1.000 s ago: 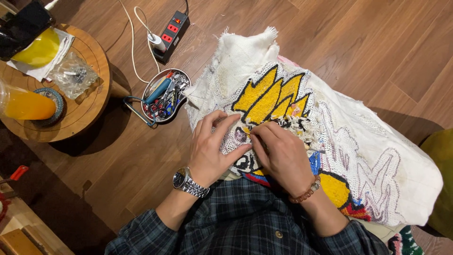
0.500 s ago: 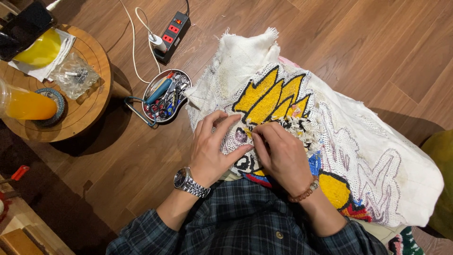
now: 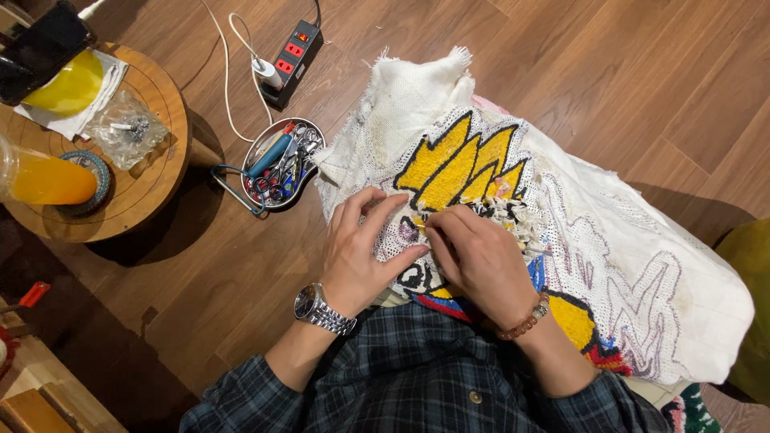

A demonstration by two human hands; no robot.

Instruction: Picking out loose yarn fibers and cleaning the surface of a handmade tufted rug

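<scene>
A white mesh canvas with a stitched picture lies across my lap and the wooden floor. It has a yellow spiky patch outlined in black and a cluster of short white yarn tufts. My left hand, with a metal watch on the wrist, lies flat on the canvas with its fingers spread. My right hand, with a bead bracelet, touches the left thumb. Its fingertips are pinched together at the yarn just below the yellow patch. What sits between them is hidden.
A round metal dish of scissors and small tools sits on the floor left of the canvas, with a black power strip behind it. A low round wooden table at far left carries a cup of orange drink and a plastic bag.
Both hands stay in place on the canvas. Only the right fingertips shift slightly at the yarn.
</scene>
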